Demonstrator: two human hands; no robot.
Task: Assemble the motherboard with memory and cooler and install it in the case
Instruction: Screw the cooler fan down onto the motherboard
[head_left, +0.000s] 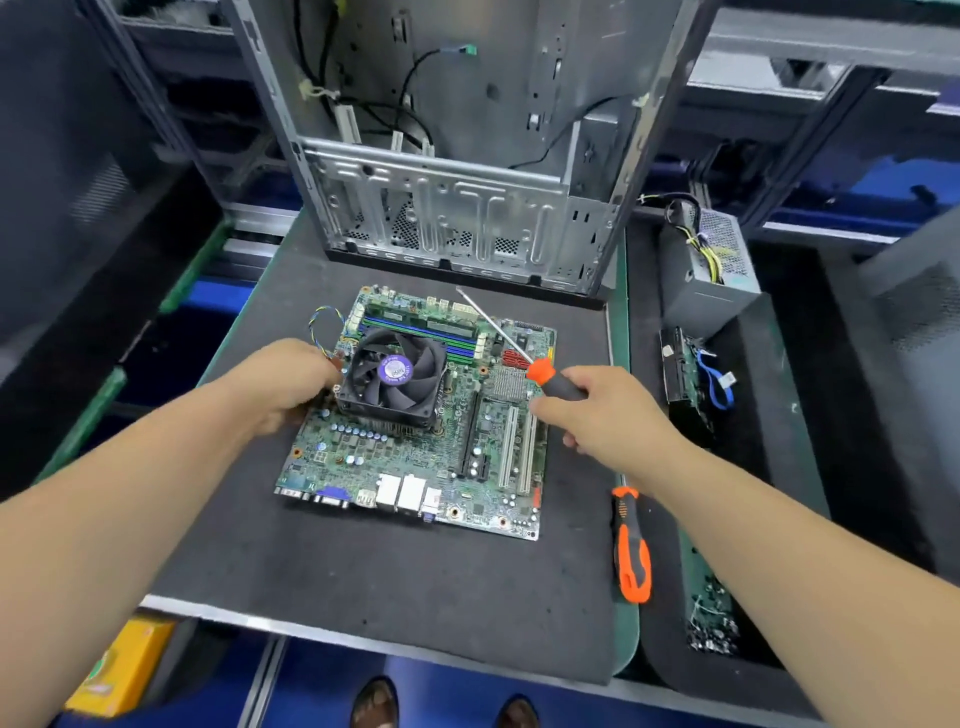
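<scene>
Although the board (415, 431) lies flat on the mat (363, 597) before the open case (457, 156), cooler (392, 376) and memory (421, 330) already seated, it looks stiff but fragile and top-heavy; bare edges seem the safest hold. The left hand (291, 382) curls against the cooler's left side, apparently gripping it. The right hand (608, 410) grips a screwdriver (524, 353), tip raised. A second screwdriver (631, 545) lies just right of the mat.

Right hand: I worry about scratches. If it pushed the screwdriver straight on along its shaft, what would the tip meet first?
Probably the case at its lower edge; the right hand aims the screwdriver up-left, its tip past the motherboard. Depth is unclear.
</scene>
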